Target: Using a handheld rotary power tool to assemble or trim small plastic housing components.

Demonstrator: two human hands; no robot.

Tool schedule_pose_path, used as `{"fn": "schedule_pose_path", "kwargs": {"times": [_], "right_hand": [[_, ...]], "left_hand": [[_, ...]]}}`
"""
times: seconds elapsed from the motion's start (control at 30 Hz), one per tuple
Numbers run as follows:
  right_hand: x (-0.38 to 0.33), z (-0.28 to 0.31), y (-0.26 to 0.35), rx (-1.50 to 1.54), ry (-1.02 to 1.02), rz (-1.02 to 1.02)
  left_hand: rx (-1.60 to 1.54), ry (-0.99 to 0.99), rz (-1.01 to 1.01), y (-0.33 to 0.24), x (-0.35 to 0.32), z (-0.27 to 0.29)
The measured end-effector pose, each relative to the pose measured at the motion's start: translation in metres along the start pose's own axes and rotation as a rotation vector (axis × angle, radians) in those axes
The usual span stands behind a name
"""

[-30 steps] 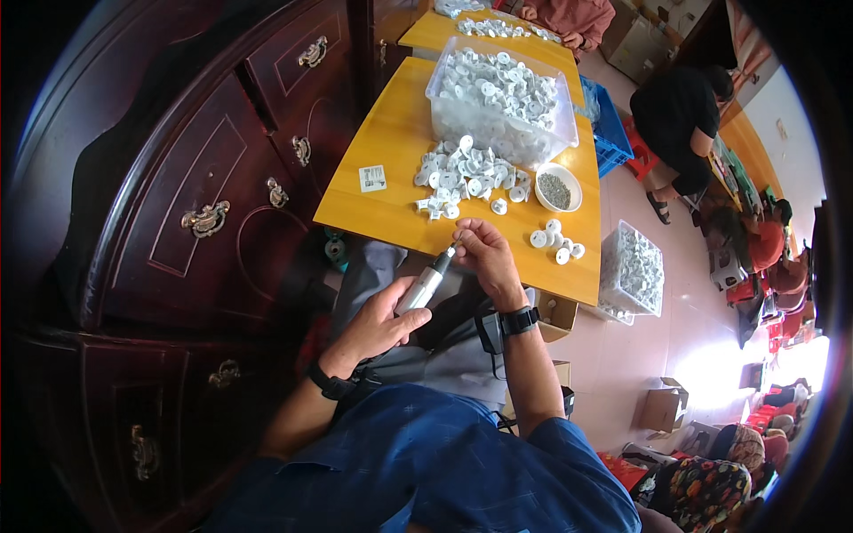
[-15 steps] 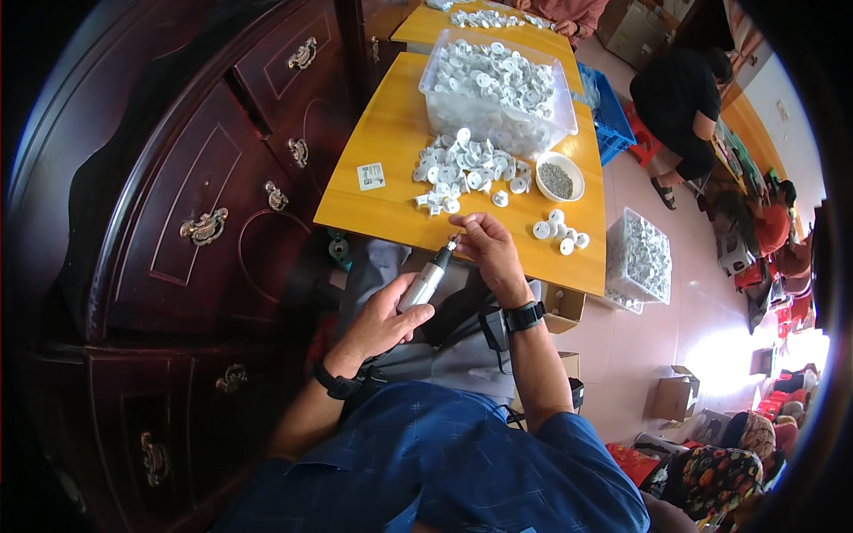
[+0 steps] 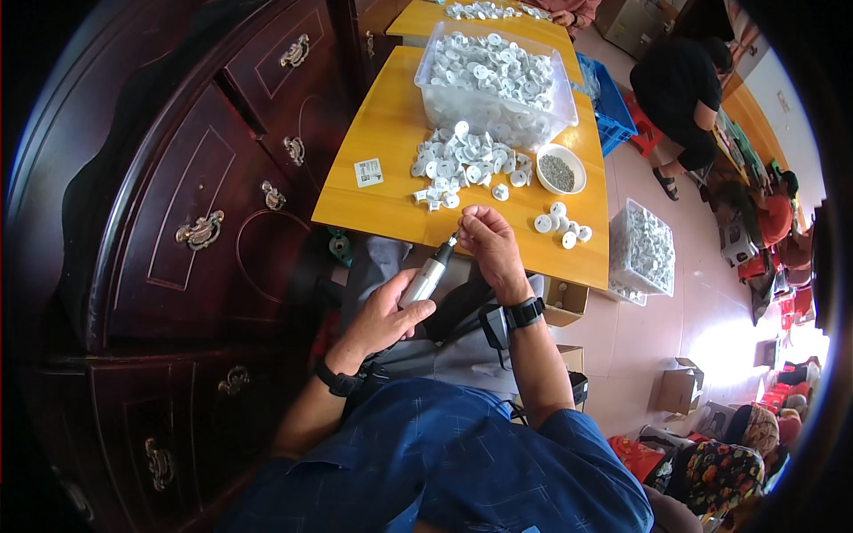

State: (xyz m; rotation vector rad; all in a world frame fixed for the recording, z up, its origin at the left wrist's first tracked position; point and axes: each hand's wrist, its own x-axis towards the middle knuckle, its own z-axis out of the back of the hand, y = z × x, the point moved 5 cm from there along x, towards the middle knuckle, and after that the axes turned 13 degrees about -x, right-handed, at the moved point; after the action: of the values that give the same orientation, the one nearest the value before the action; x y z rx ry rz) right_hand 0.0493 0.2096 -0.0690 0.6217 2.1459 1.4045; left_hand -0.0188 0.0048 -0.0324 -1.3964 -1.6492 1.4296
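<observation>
My left hand (image 3: 387, 313) is wrapped round a silver electric screwdriver (image 3: 426, 282) with a black nose, tilted up and to the right. At its tip, my right hand (image 3: 493, 249) has thumb and forefinger pinched together. What sits between those fingers is too small to make out. Just beyond the fingertips, a loose pile of small white plastic parts (image 3: 462, 160) with round discs lies on the yellow table (image 3: 373, 133). A white bowl (image 3: 579, 169) of small metal screws (image 3: 556, 173) stands right of the pile. In front of the bowl sit several white round pieces (image 3: 560, 222) in a group.
A big clear bin (image 3: 498, 124) full of white parts stands at the table's back. Dark wooden drawers (image 3: 191, 213) rise close on my left. Right of the table are a blue crate (image 3: 613, 115), another filled bin (image 3: 641, 249) on the floor, and seated people.
The fingertips of my right hand have shifted slightly right and curled closer together at the screwdriver's tip. My left hand keeps its hold on the screwdriver. The view has tilted a little.
</observation>
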Motion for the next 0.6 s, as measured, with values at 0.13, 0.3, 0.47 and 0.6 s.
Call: {"fn": "schedule_pose_path", "kwargs": {"times": [0.13, 0.3, 0.47, 0.6], "right_hand": [[0.000, 0.000, -0.001, -0.001, -0.011, -0.011], [0.001, 0.002, -0.006, 0.075, 0.005, 0.004], [0.002, 0.003, -0.009, 0.043, -0.022, -0.008], [0.000, 0.001, -0.009, -0.030, -0.046, -0.041]], "left_hand": [[-0.008, 0.004, 0.010, 0.000, 0.001, 0.000], [-0.023, 0.008, 0.010, 0.001, 0.002, 0.001], [-0.017, 0.009, 0.009, 0.000, 0.004, 0.000], [0.015, -0.016, -0.004, 0.001, 0.005, 0.001]]}}
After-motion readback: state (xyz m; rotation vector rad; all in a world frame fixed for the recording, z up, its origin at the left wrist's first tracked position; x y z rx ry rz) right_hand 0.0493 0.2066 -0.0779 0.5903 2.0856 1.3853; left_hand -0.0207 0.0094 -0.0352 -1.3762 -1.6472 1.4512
